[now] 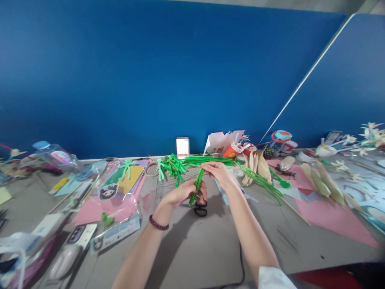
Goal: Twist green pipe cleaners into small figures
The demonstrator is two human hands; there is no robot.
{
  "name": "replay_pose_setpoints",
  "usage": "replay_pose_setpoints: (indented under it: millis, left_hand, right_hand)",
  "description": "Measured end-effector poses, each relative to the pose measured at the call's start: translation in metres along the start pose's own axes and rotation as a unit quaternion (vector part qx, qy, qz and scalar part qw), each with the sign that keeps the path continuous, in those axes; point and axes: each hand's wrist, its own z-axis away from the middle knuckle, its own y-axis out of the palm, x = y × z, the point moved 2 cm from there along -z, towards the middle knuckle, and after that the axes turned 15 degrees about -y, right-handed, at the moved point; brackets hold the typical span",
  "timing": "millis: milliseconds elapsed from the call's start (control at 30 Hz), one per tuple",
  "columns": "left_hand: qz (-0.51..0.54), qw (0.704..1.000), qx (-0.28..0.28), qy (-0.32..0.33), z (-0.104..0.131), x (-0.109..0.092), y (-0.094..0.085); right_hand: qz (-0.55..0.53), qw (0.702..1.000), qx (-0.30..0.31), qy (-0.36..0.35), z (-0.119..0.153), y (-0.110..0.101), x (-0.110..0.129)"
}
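Observation:
My left hand [183, 193] is closed around a short bundle of bright green pipe cleaners [197, 182], which slants upward to the right. At the bundle's upper end, the thumb and fingertips of my right hand [219, 172] pinch it. Black-handled scissors [200, 211] lie on the desk just below my left fingers, partly hidden by them. Behind my hands are a heap of twisted green pieces [174, 165] and a row of long straight green pipe cleaners [207, 161]. More long green stems [261, 180] lie to the right of my right hand.
A small lit screen [183, 147] stands against the blue partition [168, 80]. Leftward are a plastic bottle [55, 154], pink paper [90, 210] and a white mouse [64, 261]. Rightward are a red paper cup [231, 150], dried husks [263, 170] and a thin stick [297, 214].

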Motion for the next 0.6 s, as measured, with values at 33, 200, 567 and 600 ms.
replay_pose_setpoints:
  millis: [33,200,567,600]
  left_hand:
    - [-0.002,1.0,0.006,-0.001,-0.001,0.0,0.001]
    - [-0.026,0.999,0.019,0.0,-0.007,0.005,0.001]
    - [-0.012,0.991,-0.119,0.054,-0.009,-0.001,-0.009]
    - [0.003,0.985,-0.151,0.079,-0.01,-0.002,-0.009]
  right_hand:
    - [0.004,1.0,-0.003,-0.001,0.0,-0.001,0.0]
    - [0.035,0.999,-0.021,-0.009,0.0,-0.003,0.004]
    - [0.042,0.999,-0.022,-0.014,0.0,-0.005,0.009]
    - [0.039,0.999,-0.025,-0.014,0.0,-0.005,0.009]
